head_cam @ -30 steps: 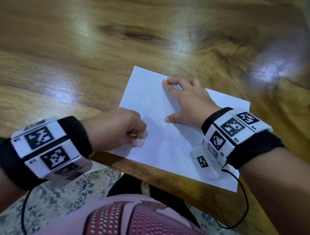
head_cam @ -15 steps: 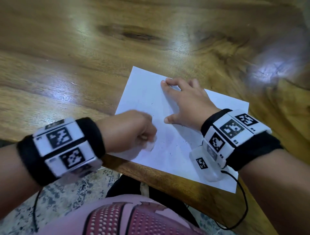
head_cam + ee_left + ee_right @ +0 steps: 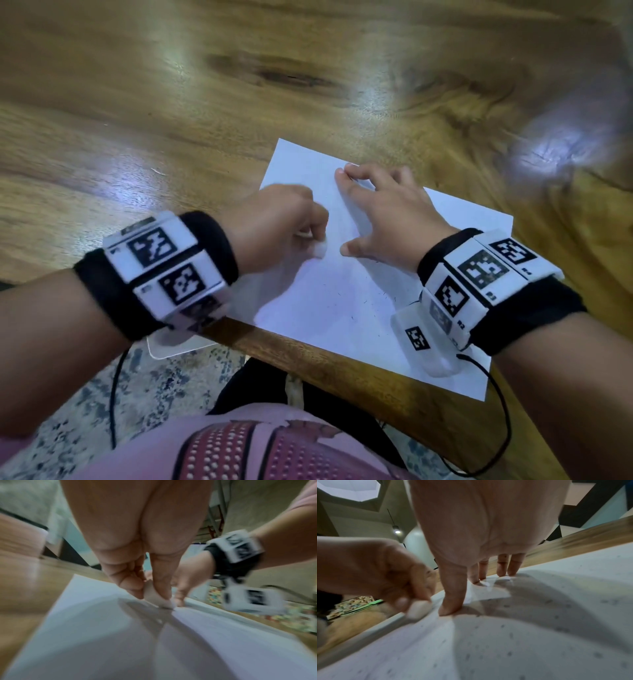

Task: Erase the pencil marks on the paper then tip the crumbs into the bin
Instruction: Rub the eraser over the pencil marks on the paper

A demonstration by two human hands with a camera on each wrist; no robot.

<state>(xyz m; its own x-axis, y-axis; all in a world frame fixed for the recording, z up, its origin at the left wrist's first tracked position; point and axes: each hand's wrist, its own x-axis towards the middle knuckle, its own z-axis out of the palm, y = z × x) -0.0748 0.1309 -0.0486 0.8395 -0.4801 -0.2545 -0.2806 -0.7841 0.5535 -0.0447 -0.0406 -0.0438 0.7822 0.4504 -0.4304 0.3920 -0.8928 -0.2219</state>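
A white sheet of paper (image 3: pixel 329 301) lies on the wooden table (image 3: pixel 171 120), its near corner at the table's front edge. My left hand (image 3: pixel 281 226) pinches a small white eraser (image 3: pixel 319 249) between thumb and fingers, its tip pressed on the paper (image 3: pixel 102 635); the eraser (image 3: pixel 155 597) shows clearly in the left wrist view. My right hand (image 3: pixel 380 212) rests with spread fingers on the paper (image 3: pixel 539 635), holding it flat. Small dark eraser crumbs (image 3: pixel 370 301) dot the sheet near my right wrist. The eraser (image 3: pixel 418 608) sits just left of my right thumb.
The table edge (image 3: pixel 342 366) runs diagonally close to my lap. A patterned floor (image 3: pixel 102 394) lies below on the left. A cable (image 3: pixel 503 411) hangs from my right wrist band. No bin is in view.
My left hand with the eraser has slid up and right across the paper, closer to my right thumb. My right hand has stayed pressing the sheet.
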